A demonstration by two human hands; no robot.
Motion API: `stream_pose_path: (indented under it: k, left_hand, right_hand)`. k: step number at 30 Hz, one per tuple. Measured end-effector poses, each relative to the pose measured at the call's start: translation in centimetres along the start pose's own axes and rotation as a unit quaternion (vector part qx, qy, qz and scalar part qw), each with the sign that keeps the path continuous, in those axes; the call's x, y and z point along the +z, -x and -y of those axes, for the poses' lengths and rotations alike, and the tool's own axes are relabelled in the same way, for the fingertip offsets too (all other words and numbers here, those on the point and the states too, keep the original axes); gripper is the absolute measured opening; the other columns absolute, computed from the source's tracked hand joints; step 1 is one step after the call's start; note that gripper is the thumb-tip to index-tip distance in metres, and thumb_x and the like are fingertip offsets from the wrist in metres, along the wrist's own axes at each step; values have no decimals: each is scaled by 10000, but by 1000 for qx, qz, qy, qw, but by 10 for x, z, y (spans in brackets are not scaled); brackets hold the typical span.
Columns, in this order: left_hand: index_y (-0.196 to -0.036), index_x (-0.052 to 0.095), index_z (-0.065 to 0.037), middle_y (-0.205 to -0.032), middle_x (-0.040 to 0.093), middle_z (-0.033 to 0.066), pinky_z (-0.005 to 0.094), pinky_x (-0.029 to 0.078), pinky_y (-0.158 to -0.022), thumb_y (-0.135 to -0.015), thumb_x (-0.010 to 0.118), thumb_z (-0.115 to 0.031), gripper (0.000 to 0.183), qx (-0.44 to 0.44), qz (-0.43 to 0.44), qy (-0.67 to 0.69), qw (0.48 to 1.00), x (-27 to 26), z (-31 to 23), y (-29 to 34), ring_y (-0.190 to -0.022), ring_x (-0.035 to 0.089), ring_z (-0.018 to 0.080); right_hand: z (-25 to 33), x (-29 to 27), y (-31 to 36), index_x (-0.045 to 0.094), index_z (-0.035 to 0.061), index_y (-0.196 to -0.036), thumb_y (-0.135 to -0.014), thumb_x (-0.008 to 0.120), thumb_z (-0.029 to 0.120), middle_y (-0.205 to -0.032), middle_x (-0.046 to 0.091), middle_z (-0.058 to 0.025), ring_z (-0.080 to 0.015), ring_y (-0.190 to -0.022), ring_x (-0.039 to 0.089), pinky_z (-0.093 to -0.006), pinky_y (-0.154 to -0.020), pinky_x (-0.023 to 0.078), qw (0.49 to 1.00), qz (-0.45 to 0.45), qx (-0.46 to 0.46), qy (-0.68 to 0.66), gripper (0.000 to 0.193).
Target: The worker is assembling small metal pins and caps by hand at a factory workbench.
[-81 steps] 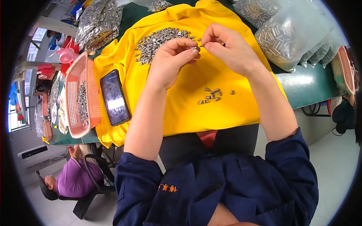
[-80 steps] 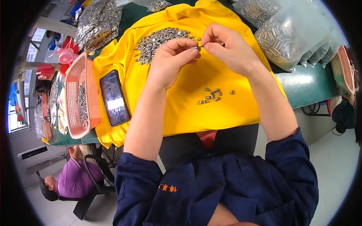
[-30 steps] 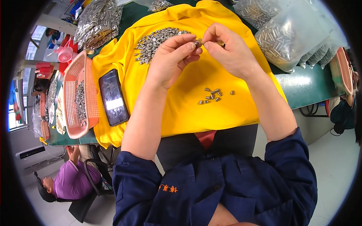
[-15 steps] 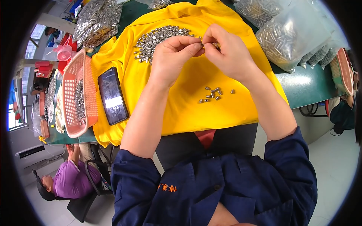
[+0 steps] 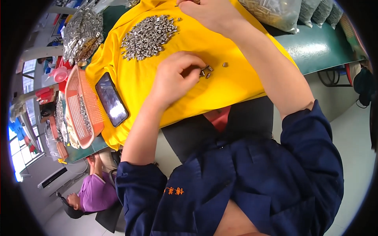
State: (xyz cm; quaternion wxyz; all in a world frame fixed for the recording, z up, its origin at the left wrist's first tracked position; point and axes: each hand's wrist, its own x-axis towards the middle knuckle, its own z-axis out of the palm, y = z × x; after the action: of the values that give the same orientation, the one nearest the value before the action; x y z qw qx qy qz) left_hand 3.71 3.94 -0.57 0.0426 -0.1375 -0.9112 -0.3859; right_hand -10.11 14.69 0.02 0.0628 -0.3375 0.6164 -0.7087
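Note:
On a yellow cloth (image 5: 236, 78) lies a large heap of small silvery metal cylinders (image 5: 147, 37). My left hand (image 5: 177, 74) is down at a small group of the same cylinders (image 5: 208, 74), thumb and index finger curled together around one at its near edge. A single cylinder (image 5: 225, 65) rests apart, to the right of that group. Up at the top edge of the picture is my right hand (image 5: 208, 15), beyond the heap and to its right. Its fingers are pinched together and partly cut off; what they hold is too small to make out.
A dark phone (image 5: 112, 99) lies on the cloth's left side, beside a pink plastic basket (image 5: 94, 114) holding metal parts. Bags of metal parts stand at the far left (image 5: 82, 33) and far right (image 5: 271, 13) of the green table (image 5: 315, 49). A person in purple (image 5: 96, 192) sits at left.
My hands have parted. The left came down toward me to the small group of cylinders, while the right went up and away to the top edge. The whole view has also shifted and tilted.

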Motion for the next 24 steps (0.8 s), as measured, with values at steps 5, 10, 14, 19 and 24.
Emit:
stream_pose_path:
  k: [5,10,14,19,24]
  left_hand:
    - [-863,578,-64,-965,538,103,315,449,-702,-665,616,-115,208,105,-19,-44,993,13,-12,-5,-809,540,260]
    - [-702,590,-61,-807,565,86,341,446,-684,-649,622,-117,84,137,4,-61,989,26,-13,-13,-775,537,263]
    - [-755,604,-56,-814,562,90,311,447,-689,-644,635,-64,115,118,36,-11,992,20,-19,1,-798,550,246]
    - [-812,614,-83,-838,572,96,329,440,-742,-686,614,-136,137,76,-132,-107,982,-10,-3,-5,-818,552,267]
    - [-785,617,-74,-808,571,95,356,447,-669,-711,571,-165,126,-60,-119,-283,950,-41,34,-18,-754,554,269]
  right_hand:
    - [5,6,-1,478,36,-776,-746,500,78,-638,493,-23,-92,-573,461,-227,-530,394,1000,5,14,-2,57]
    - [6,15,4,482,30,-742,-734,507,85,-610,504,-52,-122,-553,476,-256,-517,408,999,-2,-28,30,60]
    - [-5,10,5,475,27,-766,-750,483,128,-635,476,-17,-88,-574,440,-216,-532,368,989,-17,-42,141,102]
    - [-4,4,7,480,19,-799,-740,494,127,-685,529,-49,-119,-627,493,-236,-581,400,981,8,-8,193,124]
    - [-12,6,13,482,11,-798,-736,502,124,-656,528,-80,-144,-601,505,-257,-571,408,961,37,-72,265,131]
